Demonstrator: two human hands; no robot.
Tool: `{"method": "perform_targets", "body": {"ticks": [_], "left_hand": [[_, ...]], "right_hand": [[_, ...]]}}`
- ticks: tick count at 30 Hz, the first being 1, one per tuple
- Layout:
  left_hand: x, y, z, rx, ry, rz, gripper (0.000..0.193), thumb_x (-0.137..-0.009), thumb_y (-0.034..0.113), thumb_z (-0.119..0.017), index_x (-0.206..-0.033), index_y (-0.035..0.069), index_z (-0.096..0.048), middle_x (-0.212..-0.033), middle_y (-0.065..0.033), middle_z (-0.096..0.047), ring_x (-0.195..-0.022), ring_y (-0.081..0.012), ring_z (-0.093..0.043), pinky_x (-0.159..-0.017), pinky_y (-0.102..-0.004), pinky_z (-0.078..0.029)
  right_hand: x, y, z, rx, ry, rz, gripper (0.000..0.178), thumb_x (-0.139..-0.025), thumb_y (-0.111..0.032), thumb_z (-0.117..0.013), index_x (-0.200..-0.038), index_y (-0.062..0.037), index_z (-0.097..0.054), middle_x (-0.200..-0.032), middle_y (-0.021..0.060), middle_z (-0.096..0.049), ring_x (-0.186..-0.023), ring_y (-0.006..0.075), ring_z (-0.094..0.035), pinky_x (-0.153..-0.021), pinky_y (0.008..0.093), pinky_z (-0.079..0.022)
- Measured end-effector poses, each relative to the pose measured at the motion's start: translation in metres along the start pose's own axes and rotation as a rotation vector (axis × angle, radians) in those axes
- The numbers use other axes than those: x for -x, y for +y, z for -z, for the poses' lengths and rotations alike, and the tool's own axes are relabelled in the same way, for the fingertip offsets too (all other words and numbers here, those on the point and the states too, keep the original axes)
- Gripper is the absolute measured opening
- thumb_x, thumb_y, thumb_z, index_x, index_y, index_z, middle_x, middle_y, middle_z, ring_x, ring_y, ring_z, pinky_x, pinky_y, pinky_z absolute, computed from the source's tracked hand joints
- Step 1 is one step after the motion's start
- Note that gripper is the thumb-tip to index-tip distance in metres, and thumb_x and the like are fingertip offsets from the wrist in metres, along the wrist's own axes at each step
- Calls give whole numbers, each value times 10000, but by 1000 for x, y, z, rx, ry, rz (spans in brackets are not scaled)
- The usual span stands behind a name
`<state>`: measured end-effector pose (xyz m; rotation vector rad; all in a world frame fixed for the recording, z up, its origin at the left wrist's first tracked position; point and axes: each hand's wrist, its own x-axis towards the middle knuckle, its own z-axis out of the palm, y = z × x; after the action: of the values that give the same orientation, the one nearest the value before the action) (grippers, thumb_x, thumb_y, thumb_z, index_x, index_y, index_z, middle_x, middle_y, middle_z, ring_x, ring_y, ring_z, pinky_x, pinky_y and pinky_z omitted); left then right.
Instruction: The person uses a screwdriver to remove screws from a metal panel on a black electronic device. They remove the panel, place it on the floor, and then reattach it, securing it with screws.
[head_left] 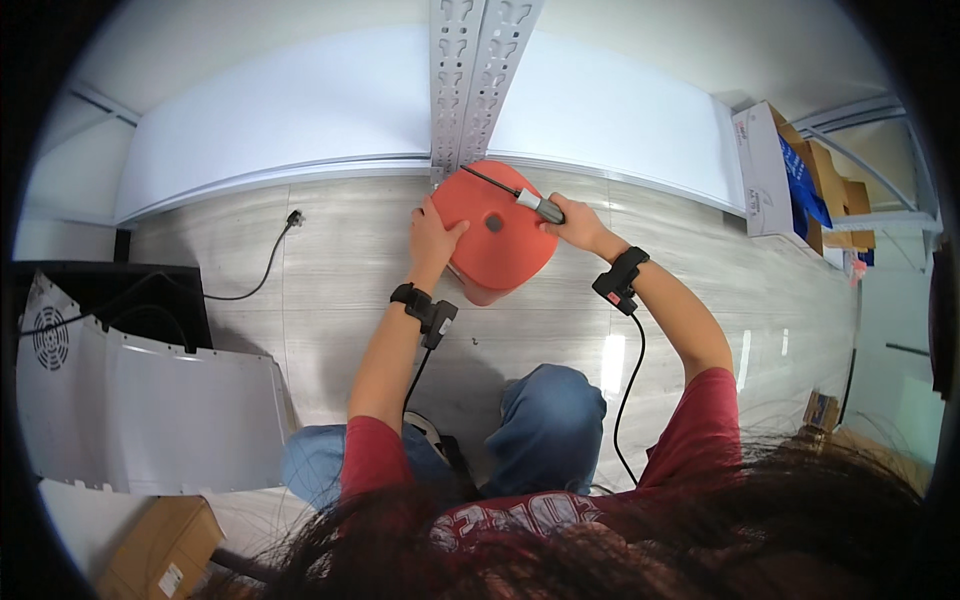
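A red plastic stool [500, 255] with rounded corners and a small dark hole in its top stands on the floor in front of me. My left hand [433, 240] grips its left edge, the thumb lying over the top. In my right hand [580, 225] is a screwdriver [540, 206] with a grey handle, held over the stool's far right part. Its long dark shaft slants up and left toward the foot of a perforated metal upright [465, 90]. Whether the tip touches the upright, I cannot tell.
White shelf panels [610, 110] run along both sides of the upright. A plug with a black cable [294, 218] lies on the floor at left, near a bent grey metal cover [180, 410]. Cardboard boxes stand at far right [765, 180] and lower left [165, 545].
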<state>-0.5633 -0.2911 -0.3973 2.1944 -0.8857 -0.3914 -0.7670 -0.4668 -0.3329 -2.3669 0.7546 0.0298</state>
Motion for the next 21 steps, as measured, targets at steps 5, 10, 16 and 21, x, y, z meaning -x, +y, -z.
{"method": "perform_targets", "body": {"ticks": [5, 10, 16, 21], "left_hand": [[18, -46, 38, 2, 26, -8, 778, -683, 308, -787, -1280, 16, -382, -1101, -266, -535, -1026, -398, -543, -846, -428, -469], [36, -56, 79, -265, 84, 203, 721, -726, 402, -739, -1251, 16, -431, -1054, -259, -584, -966, -405, -588, -785, -436, -493], [47, -95, 102, -409, -21, 402, 745, -769, 531, -650, -1276, 45, -402, -853, -226, -661, -814, -400, -641, -709, -459, -509], [57, -78, 104, -364, 45, 244, 626, -789, 478, -646, -1180, 47, -416, -786, -196, -661, -745, -380, -648, -662, -444, -514]], "right_hand": [[-1, -33, -25, 23, -151, 14, 394, -780, -272, -690, -1097, -103, -527, -927, 143, -646, -881, 341, -611, -750, 399, -474], [15, -50, -70, -42, -136, 343, 424, -777, -276, -688, -1119, -86, -525, -978, 155, -622, -911, 357, -593, -773, 413, -465], [10, -78, -81, -175, -220, 273, 392, -786, -274, -681, -1089, -75, -530, -919, 163, -619, -857, 361, -591, -735, 416, -458], [9, -79, -73, -146, -196, 180, 372, -790, -283, -676, -1051, -60, -532, -887, 171, -618, -830, 357, -594, -713, 414, -456]]}}
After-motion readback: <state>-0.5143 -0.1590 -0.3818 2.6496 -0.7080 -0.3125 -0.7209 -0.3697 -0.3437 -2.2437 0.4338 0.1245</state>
